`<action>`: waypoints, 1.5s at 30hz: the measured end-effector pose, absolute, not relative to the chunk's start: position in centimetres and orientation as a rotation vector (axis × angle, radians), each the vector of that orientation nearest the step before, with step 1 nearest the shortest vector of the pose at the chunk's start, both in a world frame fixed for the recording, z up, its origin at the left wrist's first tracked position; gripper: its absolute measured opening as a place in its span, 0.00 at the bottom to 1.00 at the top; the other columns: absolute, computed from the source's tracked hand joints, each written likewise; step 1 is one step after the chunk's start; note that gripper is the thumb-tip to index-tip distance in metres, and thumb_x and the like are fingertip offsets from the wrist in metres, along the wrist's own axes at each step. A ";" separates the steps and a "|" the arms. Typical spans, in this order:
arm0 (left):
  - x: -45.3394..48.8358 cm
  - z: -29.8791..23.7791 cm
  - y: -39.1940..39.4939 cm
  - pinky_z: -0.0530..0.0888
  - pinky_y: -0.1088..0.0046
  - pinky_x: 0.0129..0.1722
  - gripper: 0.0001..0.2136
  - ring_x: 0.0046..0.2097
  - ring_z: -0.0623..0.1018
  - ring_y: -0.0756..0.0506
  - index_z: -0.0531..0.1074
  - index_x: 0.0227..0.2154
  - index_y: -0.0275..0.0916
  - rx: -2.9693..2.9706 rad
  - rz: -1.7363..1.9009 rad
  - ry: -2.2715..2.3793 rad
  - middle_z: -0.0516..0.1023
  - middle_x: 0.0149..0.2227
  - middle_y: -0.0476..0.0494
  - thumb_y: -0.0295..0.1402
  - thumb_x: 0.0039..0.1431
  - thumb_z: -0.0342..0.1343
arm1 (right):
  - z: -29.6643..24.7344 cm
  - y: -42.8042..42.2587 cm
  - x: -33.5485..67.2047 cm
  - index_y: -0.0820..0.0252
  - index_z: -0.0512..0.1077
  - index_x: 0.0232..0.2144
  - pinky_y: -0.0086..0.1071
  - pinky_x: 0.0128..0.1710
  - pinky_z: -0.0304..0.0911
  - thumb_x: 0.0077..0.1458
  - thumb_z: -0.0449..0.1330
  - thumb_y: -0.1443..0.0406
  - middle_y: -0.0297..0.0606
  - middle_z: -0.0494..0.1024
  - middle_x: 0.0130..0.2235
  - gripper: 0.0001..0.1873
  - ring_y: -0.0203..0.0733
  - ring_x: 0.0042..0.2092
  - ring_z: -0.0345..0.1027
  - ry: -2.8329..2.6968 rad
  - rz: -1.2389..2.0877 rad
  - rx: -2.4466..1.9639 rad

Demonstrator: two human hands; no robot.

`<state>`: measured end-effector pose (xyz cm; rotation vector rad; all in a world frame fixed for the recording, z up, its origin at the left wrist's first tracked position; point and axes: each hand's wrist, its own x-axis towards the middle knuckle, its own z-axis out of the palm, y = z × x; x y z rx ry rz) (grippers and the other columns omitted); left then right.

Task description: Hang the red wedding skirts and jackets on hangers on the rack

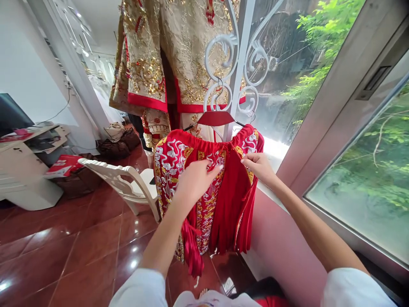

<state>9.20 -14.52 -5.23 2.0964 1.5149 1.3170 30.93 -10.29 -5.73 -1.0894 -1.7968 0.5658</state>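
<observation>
A red robe (pixel 204 200) with silver and gold embroidery hangs from a red hanger (pixel 215 118) on an ornate white metal rack (pixel 238 55). My left hand (pixel 194 181) lies on the embroidered chest near the neckline and grips the fabric there. My right hand (pixel 258 167) pinches the robe's upper front edge on the window side. Red fringe or tassels (pixel 193 251) dangle below the left forearm. Behind the rack hangs a gold-embroidered robe (pixel 153 55) with red trim.
A white plastic chair (pixel 134 187) stands left of the robe on glossy red-brown tiles (pixel 83 251). A window (pixel 354 170) with green foliage outside and a pink wall (pixel 284 238) are on the right. Bags (pixel 113 147) and a cluttered white desk (pixel 28 166) sit farther left.
</observation>
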 end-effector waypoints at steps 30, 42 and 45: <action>7.6 -2.4 -7.8 0.65 0.72 0.30 0.06 0.27 0.70 0.48 0.75 0.24 0.38 2.418 1.594 1.604 0.71 0.23 0.46 0.28 0.48 0.52 | -0.9 -6.1 36.8 0.67 0.74 0.26 0.25 0.14 0.34 0.42 0.65 0.56 0.30 0.62 0.16 0.17 0.25 0.17 0.43 -2.029 1.334 -1.220; 13.4 -2.4 -4.3 0.68 0.75 0.28 0.06 0.27 0.73 0.49 0.77 0.28 0.36 1.998 1.773 1.017 0.79 0.27 0.46 0.32 0.48 0.60 | -0.8 -5.7 29.9 0.62 0.77 0.33 0.28 0.26 0.52 0.54 0.53 0.63 0.36 0.73 0.27 0.13 0.35 0.26 0.61 -1.968 -0.022 -0.932; 13.2 -2.6 -3.9 0.69 0.74 0.28 0.07 0.28 0.74 0.49 0.78 0.29 0.35 2.010 1.658 0.915 0.80 0.28 0.45 0.32 0.47 0.60 | -1.3 -5.8 29.1 0.60 0.75 0.39 0.28 0.28 0.52 0.58 0.48 0.66 0.40 0.75 0.30 0.15 0.39 0.31 0.65 -2.117 -0.356 -1.004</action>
